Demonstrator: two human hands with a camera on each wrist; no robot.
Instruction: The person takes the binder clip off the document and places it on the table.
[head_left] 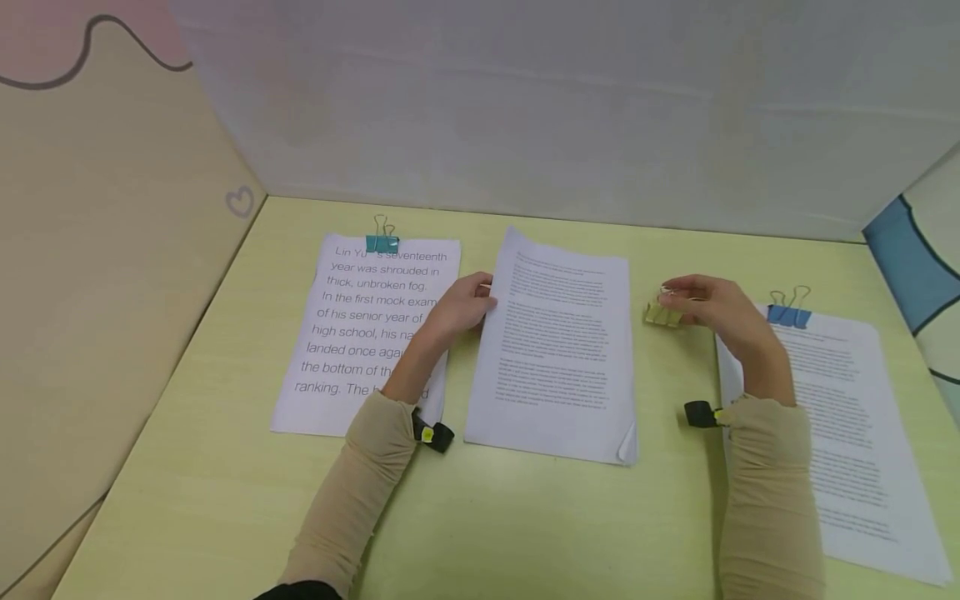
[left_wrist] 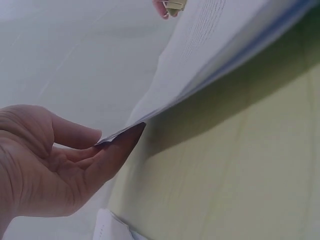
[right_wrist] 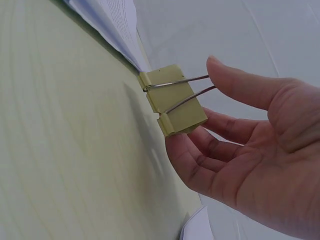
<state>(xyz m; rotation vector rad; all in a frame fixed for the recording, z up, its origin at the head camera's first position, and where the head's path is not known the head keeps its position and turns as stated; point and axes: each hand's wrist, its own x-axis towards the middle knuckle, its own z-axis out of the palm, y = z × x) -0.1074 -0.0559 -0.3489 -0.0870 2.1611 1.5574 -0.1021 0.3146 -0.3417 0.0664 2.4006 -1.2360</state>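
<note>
Our left hand pinches the left edge of the middle stack of paper between thumb and fingers and lifts that edge a little off the desk. Our right hand holds the yellow clip with its fingers curled round it, the thumb on the wire handles. The clip is just to the right of the middle stack, close above the desk.

We think the paper is light and floppy. It bends and the sheets can slide apart, so it is best held at an edge with the sheets squeezed tight. One bottom corner is curled up. The clip is small, hard and springy. We should take it by the two wire handles and press them to open its mouth.

The head view shows the whole desk: a stack with big print and a teal clip on the left, and a stack with a blue clip on the right. The left wrist view shows the lifted edge resting on our fingers with a gap under it. The right wrist view shows the yellow clip up close, its mouth shut.
</note>
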